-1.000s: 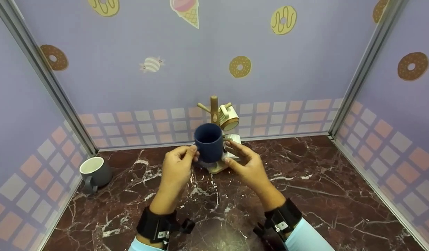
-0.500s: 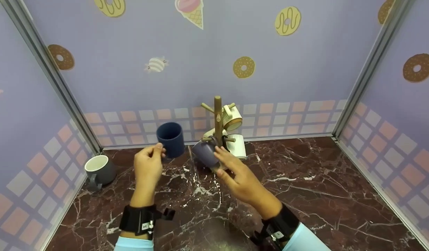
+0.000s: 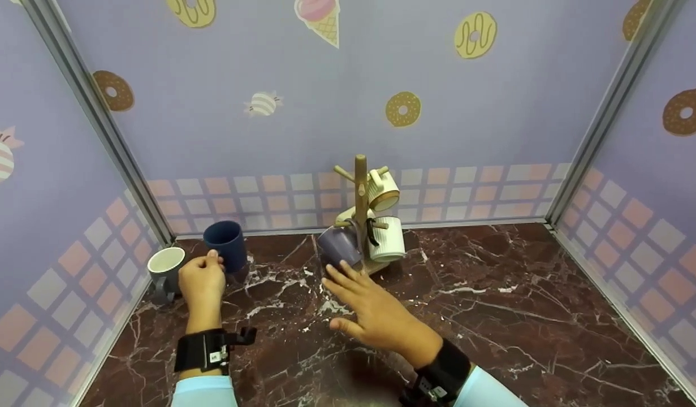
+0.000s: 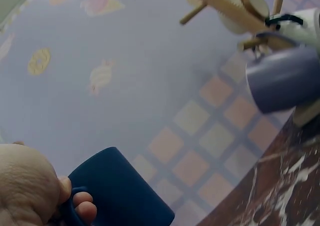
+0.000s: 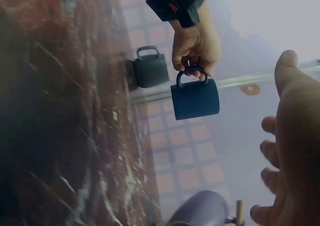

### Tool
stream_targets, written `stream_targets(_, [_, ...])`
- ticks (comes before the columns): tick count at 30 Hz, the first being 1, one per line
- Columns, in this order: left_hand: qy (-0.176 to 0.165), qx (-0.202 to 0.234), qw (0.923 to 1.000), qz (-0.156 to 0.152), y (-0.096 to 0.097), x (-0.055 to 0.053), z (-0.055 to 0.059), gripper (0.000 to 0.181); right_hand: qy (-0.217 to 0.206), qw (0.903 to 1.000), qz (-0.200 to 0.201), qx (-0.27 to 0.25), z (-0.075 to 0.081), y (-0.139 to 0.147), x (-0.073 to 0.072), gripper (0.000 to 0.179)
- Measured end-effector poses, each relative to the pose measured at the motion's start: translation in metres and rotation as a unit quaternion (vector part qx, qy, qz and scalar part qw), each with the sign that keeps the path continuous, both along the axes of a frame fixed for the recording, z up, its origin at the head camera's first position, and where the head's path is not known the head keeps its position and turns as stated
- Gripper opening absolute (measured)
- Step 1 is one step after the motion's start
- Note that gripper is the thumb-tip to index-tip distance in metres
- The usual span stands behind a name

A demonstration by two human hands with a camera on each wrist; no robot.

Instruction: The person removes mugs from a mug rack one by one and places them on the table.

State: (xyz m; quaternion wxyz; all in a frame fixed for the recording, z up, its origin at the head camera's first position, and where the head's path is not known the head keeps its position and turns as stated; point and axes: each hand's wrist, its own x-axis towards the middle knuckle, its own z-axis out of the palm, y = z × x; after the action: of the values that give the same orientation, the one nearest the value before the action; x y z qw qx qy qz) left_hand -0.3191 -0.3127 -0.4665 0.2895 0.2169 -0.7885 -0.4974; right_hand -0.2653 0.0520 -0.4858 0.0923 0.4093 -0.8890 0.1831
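In the head view, your left grip [image 3: 202, 281] pinched the blue mug [image 3: 229, 244] by its handle, just beside the grey mug [image 3: 165, 264] on the desk [image 3: 495, 328]. Your right grip [image 3: 376, 314] held nothing, fingers spread near the purple mug [image 3: 339, 246] on the rack [image 3: 361, 172], where a white mug [image 3: 390, 242] and a cream mug [image 3: 385, 190] also hung. From the left wrist, your fingers curled through the blue mug's handle, well apart from the rack. From the right wrist, the blue mug was off the desk, between the grey and purple mugs.
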Motion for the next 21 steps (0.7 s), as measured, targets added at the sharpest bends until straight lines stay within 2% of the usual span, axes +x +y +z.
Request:
stream_targets(7, [-0.028, 0.036, 0.9989, 0.009, -0.020, -0.006, -0.017, 0.038, -0.020, 0.9990, 0.013, 0.038, -0.007, -0.007, 0.006, 0.088])
stream_targets(15, [-0.034, 0.066, 0.9971, 0.017, -0.026, -0.005, -0.035, 0.039, -0.037, 0.9980, 0.028, 0.043, -0.009, -0.013, 0.009, 0.087])
stream_targets(21, [-0.048, 0.063, 0.9967, 0.018, -0.029, -0.004, -0.045, 0.041, -0.037, 0.9977, 0.021, 0.053, -0.010, -0.015, 0.010, 0.087])
